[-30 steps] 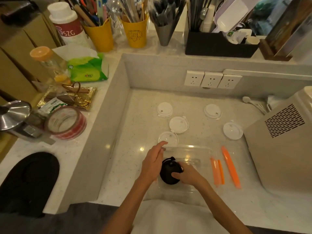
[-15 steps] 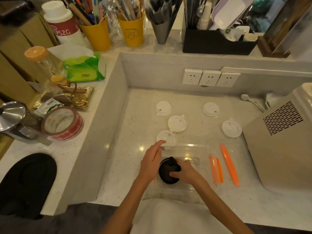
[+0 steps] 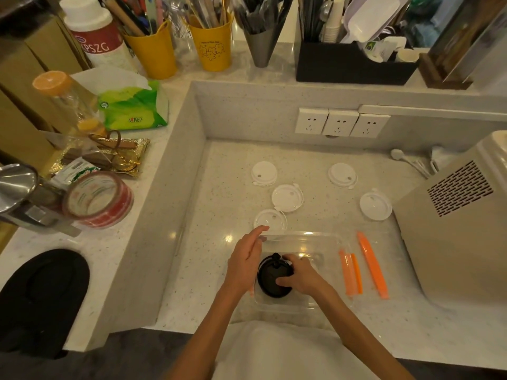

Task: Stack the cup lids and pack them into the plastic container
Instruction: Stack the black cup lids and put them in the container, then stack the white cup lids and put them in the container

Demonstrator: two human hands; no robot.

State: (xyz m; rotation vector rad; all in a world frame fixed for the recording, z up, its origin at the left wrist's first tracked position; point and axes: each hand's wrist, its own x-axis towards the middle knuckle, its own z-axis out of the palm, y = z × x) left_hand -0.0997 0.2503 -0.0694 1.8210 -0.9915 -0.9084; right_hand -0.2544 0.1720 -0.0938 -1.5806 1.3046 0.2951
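**Black lid stack held inside the clear container**

A round black plastic cup lid stack [image 3: 274,277] is held by the right hand [image 3: 300,275], whose grip is closed on the stack's right rim, thumb on top and fingers curled around the far edge. The left hand [image 3: 245,260] is set against the stack's left side with its grip wide and fingers stretched forward; whether the palm touches the lids cannot be told. The stack sits inside a clear rectangular plastic container [image 3: 315,242], which rests on the pale speckled stone tabletop [image 3: 219,187] at its near edge.

Just beyond the container's far left corner lies a translucent round cup lid [image 3: 270,220], near the left fingertips. Behind it a white round cup lid [image 3: 287,198] is seen, and further back two more white lids, one to the left [image 3: 264,173] and one to the right [image 3: 343,175]. A fifth white lid [image 3: 375,204] lies apart on the right, near a beige vented appliance [image 3: 455,215].

To the right of the container, three orange plastic sealing clips [image 3: 362,266] are laid roughly parallel on the tabletop.

On the back wall three white wall sockets [image 3: 341,123] are mounted. On the raised ledge at the left a roll of red-printed packing tape [image 3: 97,200] and a green tissue pack [image 3: 131,108] are seen.
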